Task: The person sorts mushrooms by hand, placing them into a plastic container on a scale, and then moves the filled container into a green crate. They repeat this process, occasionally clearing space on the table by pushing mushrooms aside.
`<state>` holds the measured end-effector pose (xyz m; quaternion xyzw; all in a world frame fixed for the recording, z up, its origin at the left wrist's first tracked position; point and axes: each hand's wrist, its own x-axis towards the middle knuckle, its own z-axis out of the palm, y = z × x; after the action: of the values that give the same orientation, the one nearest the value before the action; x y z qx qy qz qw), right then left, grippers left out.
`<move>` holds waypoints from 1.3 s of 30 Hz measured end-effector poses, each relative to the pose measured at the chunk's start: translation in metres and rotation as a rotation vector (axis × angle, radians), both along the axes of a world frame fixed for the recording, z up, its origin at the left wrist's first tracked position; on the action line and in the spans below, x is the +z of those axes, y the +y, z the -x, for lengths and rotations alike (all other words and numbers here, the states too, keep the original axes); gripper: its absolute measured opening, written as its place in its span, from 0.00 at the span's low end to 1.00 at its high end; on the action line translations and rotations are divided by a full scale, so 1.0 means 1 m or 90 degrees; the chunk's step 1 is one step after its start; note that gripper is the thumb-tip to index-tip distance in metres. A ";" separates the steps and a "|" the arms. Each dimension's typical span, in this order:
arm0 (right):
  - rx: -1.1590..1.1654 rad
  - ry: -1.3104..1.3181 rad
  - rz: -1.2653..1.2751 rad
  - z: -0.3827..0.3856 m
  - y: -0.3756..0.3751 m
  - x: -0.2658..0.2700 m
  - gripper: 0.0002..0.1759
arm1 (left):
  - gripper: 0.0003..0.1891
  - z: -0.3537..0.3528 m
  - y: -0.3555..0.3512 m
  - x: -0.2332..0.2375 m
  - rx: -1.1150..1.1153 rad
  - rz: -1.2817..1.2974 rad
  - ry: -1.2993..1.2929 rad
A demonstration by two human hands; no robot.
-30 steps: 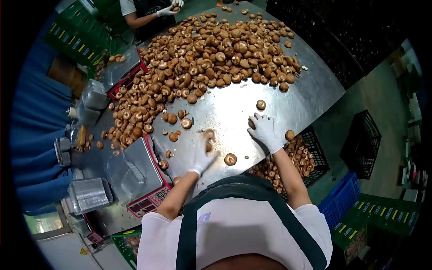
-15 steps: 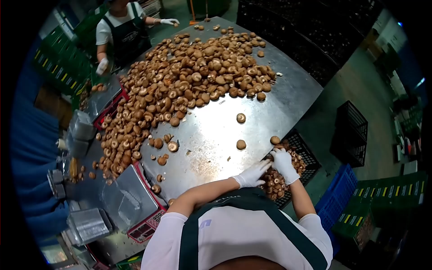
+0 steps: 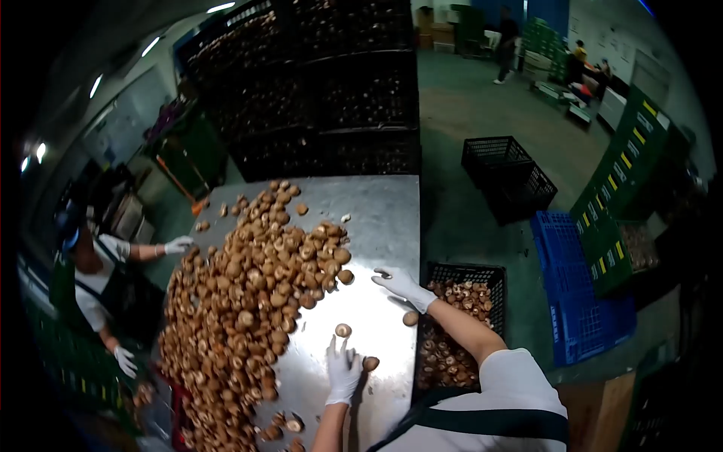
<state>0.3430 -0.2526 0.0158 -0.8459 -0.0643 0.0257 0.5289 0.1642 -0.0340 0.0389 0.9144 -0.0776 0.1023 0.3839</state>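
Note:
My left hand (image 3: pixel 344 373), in a white glove, is low over the metal table (image 3: pixel 388 218) with its fingers spread. Its fingertips are just short of a single brown mushroom (image 3: pixel 343 330), and another mushroom (image 3: pixel 370 363) lies beside its right edge. My right hand (image 3: pixel 404 285), also gloved, stretches leftward over the table's right side, fingers extended and holding nothing visible. One loose mushroom (image 3: pixel 410 319) sits below it at the table edge. A large heap of mushrooms (image 3: pixel 233 301) covers the table's left part. Under my right forearm stands a black crate (image 3: pixel 498 290) containing mushrooms.
A co-worker (image 3: pixel 102 279) with white gloves stands left of the heap. Stacked dark crates (image 3: pixel 324 90) rise behind the table. Right of it are black crates (image 3: pixel 520 177), a blue pallet (image 3: pixel 580 324) and green boxes (image 3: pixel 625 173). More people are farther back.
Both hands have left the black crate and are now over the table, my left toward the loose mushrooms. My view has swung rightward and up, showing more of the room.

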 end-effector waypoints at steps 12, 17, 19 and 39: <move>-0.140 -0.104 -0.242 -0.211 0.109 -0.091 0.29 | 0.37 -0.150 0.261 0.050 0.346 -0.344 -0.070; 0.053 -0.001 -0.294 -0.226 0.140 -0.077 0.26 | 0.42 -0.198 0.294 0.026 0.265 -0.320 0.076; 0.118 0.002 -0.312 -0.221 0.153 -0.077 0.27 | 0.42 -0.213 0.298 0.017 0.263 -0.192 0.043; 0.469 0.105 -0.136 -0.090 0.262 -0.041 0.32 | 0.34 -0.124 0.263 0.040 0.162 -0.218 0.174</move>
<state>0.4330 0.0099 -0.0248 -0.7011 -0.3233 0.2753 0.5729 0.2884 0.2286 0.0789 0.9738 0.0746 0.0106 0.2143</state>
